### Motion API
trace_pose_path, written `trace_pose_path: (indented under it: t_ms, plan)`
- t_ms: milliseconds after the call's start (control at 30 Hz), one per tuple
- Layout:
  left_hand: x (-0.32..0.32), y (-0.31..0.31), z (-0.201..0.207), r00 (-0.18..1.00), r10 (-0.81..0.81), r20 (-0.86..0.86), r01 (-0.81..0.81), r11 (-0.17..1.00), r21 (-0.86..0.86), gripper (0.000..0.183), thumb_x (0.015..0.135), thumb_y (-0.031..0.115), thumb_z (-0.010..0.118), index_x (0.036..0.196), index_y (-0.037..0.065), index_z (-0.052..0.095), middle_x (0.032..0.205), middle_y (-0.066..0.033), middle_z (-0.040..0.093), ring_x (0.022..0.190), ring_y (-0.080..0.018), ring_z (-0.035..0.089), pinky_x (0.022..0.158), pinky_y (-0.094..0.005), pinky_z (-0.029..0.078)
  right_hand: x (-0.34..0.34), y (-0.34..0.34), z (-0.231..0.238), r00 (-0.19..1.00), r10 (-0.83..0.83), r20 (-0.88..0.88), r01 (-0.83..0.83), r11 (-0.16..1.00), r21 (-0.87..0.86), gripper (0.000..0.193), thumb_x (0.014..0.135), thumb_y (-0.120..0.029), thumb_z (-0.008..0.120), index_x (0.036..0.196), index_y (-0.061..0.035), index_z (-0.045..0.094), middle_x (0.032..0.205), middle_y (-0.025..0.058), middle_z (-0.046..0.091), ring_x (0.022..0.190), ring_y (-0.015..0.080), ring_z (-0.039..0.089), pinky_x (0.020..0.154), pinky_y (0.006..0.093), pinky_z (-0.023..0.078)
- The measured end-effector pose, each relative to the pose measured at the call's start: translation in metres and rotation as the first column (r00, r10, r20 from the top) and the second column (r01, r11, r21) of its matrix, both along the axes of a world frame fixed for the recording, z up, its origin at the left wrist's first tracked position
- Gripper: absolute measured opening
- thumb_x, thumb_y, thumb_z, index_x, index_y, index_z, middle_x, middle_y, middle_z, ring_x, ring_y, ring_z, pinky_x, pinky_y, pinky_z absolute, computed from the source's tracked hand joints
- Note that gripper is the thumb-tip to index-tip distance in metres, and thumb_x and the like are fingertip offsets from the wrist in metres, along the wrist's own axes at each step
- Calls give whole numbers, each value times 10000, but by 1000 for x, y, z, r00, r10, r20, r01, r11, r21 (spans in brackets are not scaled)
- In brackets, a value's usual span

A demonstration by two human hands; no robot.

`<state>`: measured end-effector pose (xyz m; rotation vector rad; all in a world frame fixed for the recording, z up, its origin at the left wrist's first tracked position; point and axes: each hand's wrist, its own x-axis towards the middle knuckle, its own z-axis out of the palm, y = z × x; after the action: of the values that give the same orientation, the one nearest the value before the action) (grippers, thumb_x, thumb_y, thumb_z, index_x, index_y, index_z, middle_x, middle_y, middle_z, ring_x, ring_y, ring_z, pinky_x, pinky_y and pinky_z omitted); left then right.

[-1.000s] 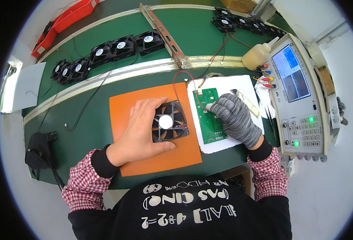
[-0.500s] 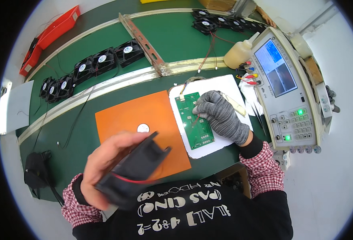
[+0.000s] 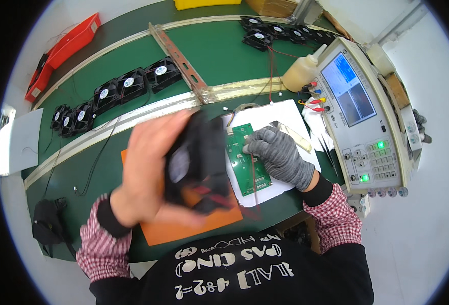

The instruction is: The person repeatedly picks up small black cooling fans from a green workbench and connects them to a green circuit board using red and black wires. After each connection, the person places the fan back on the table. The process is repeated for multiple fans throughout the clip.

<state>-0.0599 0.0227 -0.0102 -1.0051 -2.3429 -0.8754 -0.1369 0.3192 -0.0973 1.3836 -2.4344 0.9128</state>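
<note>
My bare left hand (image 3: 151,173) grips a black square cooling fan (image 3: 196,168), blurred by motion, raised over the orange mat (image 3: 158,231). The fan's round label faces left. A thin red wire (image 3: 253,175) runs from the fan's side up to my right hand (image 3: 278,152), which wears a grey knit glove. Its thumb and forefinger are pinched on the wire's end, just above a green circuit board (image 3: 245,175); the tip itself is hidden. The board lies on a white pad (image 3: 285,112), with a cable plugged in at its far left corner.
A test instrument (image 3: 362,127) with a lit screen stands at right, beside tweezers (image 3: 328,152) and a yellowish squeeze bottle (image 3: 301,71). Several black fans (image 3: 131,84) lie beyond a pale strip; others sit far right. A slotted metal bar (image 3: 181,61) crosses the bench. Red bins (image 3: 74,40) stand far left.
My left hand has lifted the fan up and to the right, turning it so its label shows. My right hand stays over the board, with more red wire now hanging below its fingers.
</note>
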Motion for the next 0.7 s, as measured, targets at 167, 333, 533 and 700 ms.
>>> trace_pose_path:
  t_ms: [167,333,533,700]
  plan:
    - [-125,3,-38,907,365,-211,-353,931,90,757,832,167,737,1457,-24,355,1483,-257,400,1379,-398,391,1130,-456,356,5,6,-11,811,30,584,222,908,-354,115,928,-37,638,1041,-42,657,910,53,658,792,129,638,739,268,519]
    - [-173,-74,-86,693,721,14,-609,596,-524,981,678,506,821,1362,-85,440,1325,-254,520,1284,-375,464,1047,-424,413,4,-1,-5,840,18,542,324,785,-528,356,887,-64,726,1219,-19,607,929,72,694,841,134,661,785,268,535]
    - [-72,28,-9,990,-133,55,141,975,-175,701,558,238,834,1199,111,581,1149,-101,585,1103,-315,515,899,-434,414,13,-8,12,924,27,381,177,853,-491,667,840,-33,741,1431,-62,432,1355,143,554,1196,221,592,869,297,541]
    - [30,54,5,780,-592,204,622,696,-359,394,838,154,589,1227,191,532,1394,-62,476,1238,-314,491,937,-451,471,29,-30,32,851,491,187,-470,870,-146,520,825,-101,731,1314,-92,551,1251,160,574,1185,343,548,1012,460,443]
